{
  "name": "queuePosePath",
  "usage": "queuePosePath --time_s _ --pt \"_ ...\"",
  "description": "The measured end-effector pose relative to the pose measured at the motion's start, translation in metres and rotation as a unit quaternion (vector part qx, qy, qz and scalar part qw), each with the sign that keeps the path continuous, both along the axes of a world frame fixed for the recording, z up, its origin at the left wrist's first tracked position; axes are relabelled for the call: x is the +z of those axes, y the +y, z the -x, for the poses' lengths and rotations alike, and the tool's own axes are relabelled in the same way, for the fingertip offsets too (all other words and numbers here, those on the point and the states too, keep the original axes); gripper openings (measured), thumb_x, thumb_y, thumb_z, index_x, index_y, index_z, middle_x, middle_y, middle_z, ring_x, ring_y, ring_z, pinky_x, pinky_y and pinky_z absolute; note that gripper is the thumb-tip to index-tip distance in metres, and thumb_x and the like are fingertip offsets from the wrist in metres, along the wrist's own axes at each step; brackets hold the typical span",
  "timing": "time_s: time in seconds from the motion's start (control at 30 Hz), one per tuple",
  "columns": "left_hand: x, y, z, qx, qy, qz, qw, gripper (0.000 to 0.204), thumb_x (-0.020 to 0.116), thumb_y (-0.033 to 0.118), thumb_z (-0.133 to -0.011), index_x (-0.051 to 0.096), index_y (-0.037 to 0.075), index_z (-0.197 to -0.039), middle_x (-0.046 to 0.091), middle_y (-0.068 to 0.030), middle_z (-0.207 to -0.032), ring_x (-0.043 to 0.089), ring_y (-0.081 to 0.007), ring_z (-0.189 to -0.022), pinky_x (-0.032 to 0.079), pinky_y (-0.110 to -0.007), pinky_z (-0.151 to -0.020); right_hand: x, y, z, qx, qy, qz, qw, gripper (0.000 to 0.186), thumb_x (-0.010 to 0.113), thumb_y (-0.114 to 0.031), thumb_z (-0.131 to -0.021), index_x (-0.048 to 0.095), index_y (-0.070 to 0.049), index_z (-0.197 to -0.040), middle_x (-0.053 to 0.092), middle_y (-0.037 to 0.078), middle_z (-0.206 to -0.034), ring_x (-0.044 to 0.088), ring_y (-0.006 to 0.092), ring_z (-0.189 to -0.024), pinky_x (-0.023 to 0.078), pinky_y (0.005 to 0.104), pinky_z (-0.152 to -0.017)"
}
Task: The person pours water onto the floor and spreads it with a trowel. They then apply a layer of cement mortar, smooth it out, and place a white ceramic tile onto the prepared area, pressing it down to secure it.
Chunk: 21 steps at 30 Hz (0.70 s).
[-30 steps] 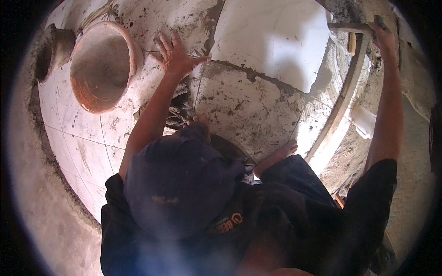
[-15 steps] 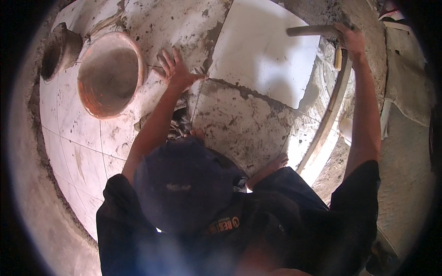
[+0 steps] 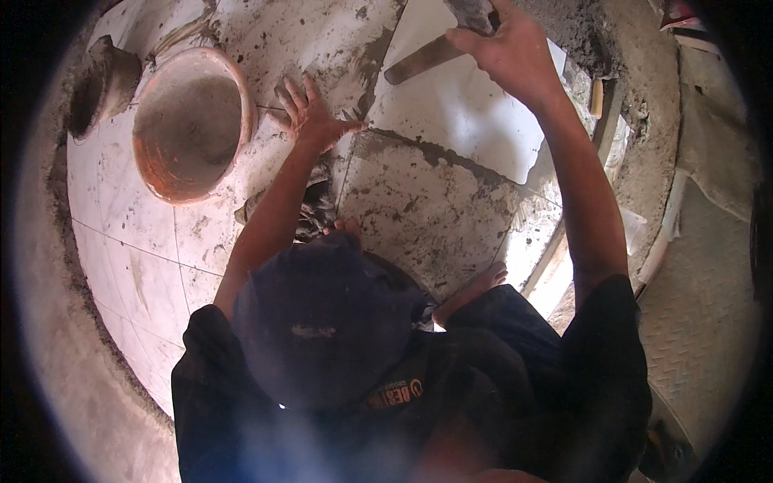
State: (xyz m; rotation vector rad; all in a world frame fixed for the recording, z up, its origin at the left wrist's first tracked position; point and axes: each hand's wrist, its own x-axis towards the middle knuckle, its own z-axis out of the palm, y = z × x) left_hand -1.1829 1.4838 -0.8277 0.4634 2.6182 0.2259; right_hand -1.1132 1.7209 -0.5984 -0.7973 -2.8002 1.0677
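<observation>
My left hand (image 3: 310, 121) lies with its fingers spread on the smeared tiled floor, its thumb by the corner of a large white tile (image 3: 475, 129). Over that tile's far part, my right hand (image 3: 515, 52) is closed round what looks like a hammer, gripped close to its grey head. The hammer's dark handle (image 3: 423, 61) slants down to the left above the tile. To the left of my left hand stands a wide clay bowl (image 3: 242, 121), reddish at the rim, with grey mortar inside.
A smaller dark pot (image 3: 121, 76) lies tipped beyond the bowl. Grey mortar (image 3: 592, 48) borders the tile at the far right. A short wooden handle (image 3: 597, 98) and a long strip (image 3: 547, 262) lie along the right side. A dark cap (image 3: 322, 322) covers the lower middle.
My right hand has moved left, from the tile's right edge to over the tile, and the handle's free end has swung left and nearer. My left hand stays nearly in place.
</observation>
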Motion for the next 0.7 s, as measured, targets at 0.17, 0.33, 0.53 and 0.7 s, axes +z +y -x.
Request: queuePosePath --time_s 0.17,0.33,0.53,0.7 --pt "-0.021 -0.005 0.001 0.002 0.009 -0.012 1.0 0.149 0.083 0.071 -0.049 -0.001 0.011 -0.157 -0.012 -0.024 -0.16 -0.015 -0.0404 -0.148 -0.007 -0.068 -0.111 0.021 -0.001 -0.004 -0.006 -0.082 -0.04 0.996 0.044 0.07 -0.024 -0.081 0.059 0.0 -0.116 0.068 0.021 -0.1 0.066 0.0323 -0.094 0.051 0.0405 -0.086" --pt "0.003 -0.001 0.0 0.004 -0.001 0.006 1.0 0.148 0.085 0.067 -0.049 0.0 0.012 -0.157 -0.012 -0.0242 -0.16 -0.015 -0.0413 -0.148 -0.007 -0.069 -0.111 -0.014 0.123 -0.044 -0.112 0.041 -0.024 0.993 0.048 0.078 -0.032 -0.076 0.064 0.004 -0.105 0.061 0.006 -0.062 0.056 0.0119 -0.051 0.045 0.0269 -0.046" --pt "-0.009 -0.002 -0.001 -0.009 0.008 -0.005 1.0 0.149 0.085 0.068 -0.048 -0.001 0.014 -0.157 -0.011 -0.0237 -0.161 -0.015 -0.0416 -0.147 -0.008 -0.069 -0.11 -0.025 0.304 -0.09 -0.196 -0.082 -0.276 0.937 0.041 0.076 -0.035 -0.074 0.069 0.004 -0.082 0.066 0.01 -0.069 0.063 0.0182 -0.058 0.052 0.0326 -0.05" --pt "-0.008 -0.003 0.002 0.001 0.012 0.017 1.0 0.149 0.084 0.07 -0.046 0.001 0.015 -0.157 -0.009 -0.0226 -0.161 -0.011 -0.0418 -0.148 -0.005 -0.07 -0.111 -0.022 0.281 -0.109 -0.212 -0.098 -0.154 0.96 0.04 0.075 -0.035 -0.073 0.07 0.004 -0.082 0.063 0.01 -0.067 0.06 0.0178 -0.057 0.05 0.0338 -0.05"
